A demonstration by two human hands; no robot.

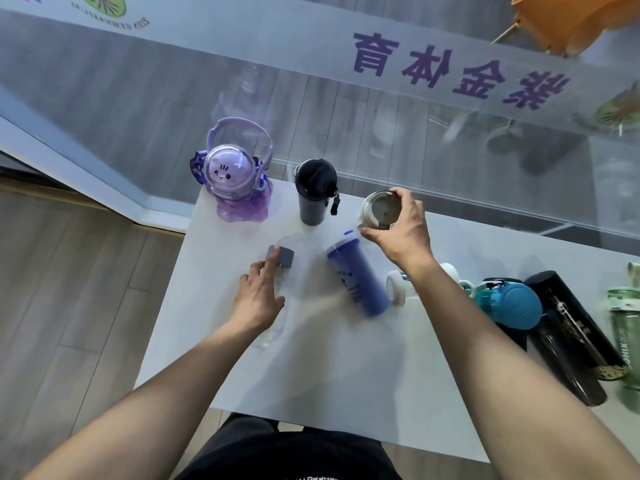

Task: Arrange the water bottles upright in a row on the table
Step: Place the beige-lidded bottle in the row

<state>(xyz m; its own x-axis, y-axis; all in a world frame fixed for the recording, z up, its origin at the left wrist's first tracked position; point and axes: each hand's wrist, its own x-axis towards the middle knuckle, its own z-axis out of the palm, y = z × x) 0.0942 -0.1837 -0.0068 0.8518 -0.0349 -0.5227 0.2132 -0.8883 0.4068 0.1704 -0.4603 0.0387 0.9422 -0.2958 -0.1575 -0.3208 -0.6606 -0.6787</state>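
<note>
A purple bunny-lid bottle [234, 178] and a dark grey bottle [314, 190] stand upright at the far edge of the white table [346, 368]. My right hand [398, 226] grips a cream bottle [379, 210] by its lid, upright, to the right of the grey one. My left hand [258, 292] rests on a clear bottle with a grey cap [281, 257] that lies flat. A blue bottle [356, 275] lies on its side between my hands. To the right lie a white bottle [398, 285], a teal bottle [512, 303], a black bottle [568, 330] and a green bottle [627, 337].
A glass wall with purple lettering [450, 71] runs right behind the table's far edge. Wooden floor [69, 306] lies to the left. An orange chair [568, 22] stands beyond the glass at top right.
</note>
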